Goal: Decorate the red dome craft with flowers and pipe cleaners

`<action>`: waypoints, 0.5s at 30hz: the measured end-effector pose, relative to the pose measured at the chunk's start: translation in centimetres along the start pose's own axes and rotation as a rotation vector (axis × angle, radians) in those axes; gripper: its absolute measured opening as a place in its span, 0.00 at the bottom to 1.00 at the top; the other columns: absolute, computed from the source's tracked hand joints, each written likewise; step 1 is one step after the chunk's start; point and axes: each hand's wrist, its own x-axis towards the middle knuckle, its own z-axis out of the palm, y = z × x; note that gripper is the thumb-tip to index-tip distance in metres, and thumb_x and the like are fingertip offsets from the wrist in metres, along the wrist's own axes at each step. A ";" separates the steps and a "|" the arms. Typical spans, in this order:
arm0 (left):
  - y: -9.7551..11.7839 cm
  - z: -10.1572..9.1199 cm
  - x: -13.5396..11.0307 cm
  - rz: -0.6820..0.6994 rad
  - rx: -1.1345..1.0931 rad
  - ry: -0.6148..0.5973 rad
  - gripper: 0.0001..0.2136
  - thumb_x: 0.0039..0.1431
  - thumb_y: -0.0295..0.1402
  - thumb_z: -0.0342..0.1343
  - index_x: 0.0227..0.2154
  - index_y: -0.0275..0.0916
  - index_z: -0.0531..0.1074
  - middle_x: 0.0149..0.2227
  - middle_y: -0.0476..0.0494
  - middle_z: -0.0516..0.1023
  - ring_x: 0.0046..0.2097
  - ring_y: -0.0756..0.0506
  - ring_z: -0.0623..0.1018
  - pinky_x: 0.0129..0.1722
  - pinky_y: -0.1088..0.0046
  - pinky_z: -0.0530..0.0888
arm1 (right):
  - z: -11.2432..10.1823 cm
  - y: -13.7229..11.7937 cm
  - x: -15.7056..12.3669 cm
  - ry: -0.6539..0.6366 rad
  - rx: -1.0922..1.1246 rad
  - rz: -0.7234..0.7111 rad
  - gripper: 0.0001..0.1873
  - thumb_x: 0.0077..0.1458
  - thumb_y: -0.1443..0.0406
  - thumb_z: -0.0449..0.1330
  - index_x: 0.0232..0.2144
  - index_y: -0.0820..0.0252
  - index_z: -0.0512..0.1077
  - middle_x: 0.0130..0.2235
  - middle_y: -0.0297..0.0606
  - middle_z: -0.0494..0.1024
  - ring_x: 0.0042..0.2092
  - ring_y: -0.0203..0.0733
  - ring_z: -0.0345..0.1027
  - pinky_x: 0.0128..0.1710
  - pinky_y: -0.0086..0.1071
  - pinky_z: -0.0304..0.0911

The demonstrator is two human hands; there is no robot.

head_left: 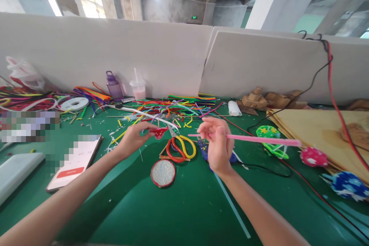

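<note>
My left hand pinches a small dark red pipe-cleaner piece above the green table. My right hand is closed round a long pink pipe cleaner that sticks out level to the right. The two hands are a short gap apart. Under them lie red-and-yellow scissors on a small wooden frame. A round red-rimmed disc with a white middle lies just in front of the scissors. A heap of coloured pipe cleaners spreads behind the hands.
A phone and a white box lie at left. A purple bottle and a drink cup stand by the white partition. Yellow sheets, cardboard scraps, a pink ball, a blue ball and cables sit at right.
</note>
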 end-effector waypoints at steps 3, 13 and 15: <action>1.0 -0.6 -0.6 0.171 0.020 0.059 0.08 0.57 0.34 0.53 0.36 0.41 0.76 0.37 0.44 0.79 0.42 0.46 0.77 0.45 0.68 0.72 | -0.2 0.5 -0.1 -0.027 -0.048 -0.052 0.17 0.63 0.57 0.44 0.40 0.57 0.69 0.28 0.34 0.70 0.27 0.35 0.60 0.27 0.32 0.59; -1.3 1.7 0.0 -0.442 -0.517 0.058 0.23 0.43 0.41 0.65 0.42 0.34 0.72 0.30 0.45 0.78 0.33 0.45 0.78 0.39 0.65 0.75 | -1.4 1.6 -0.3 -0.263 -0.425 -0.341 0.12 0.61 0.67 0.47 0.43 0.56 0.69 0.31 0.36 0.73 0.33 0.38 0.68 0.33 0.33 0.64; -2.1 2.0 0.1 -0.450 -0.493 0.037 0.24 0.43 0.41 0.65 0.44 0.34 0.72 0.31 0.44 0.78 0.35 0.44 0.78 0.41 0.63 0.75 | -1.4 1.9 -0.2 -0.292 -0.452 -0.391 0.12 0.61 0.69 0.48 0.44 0.57 0.68 0.32 0.36 0.73 0.33 0.38 0.68 0.33 0.33 0.64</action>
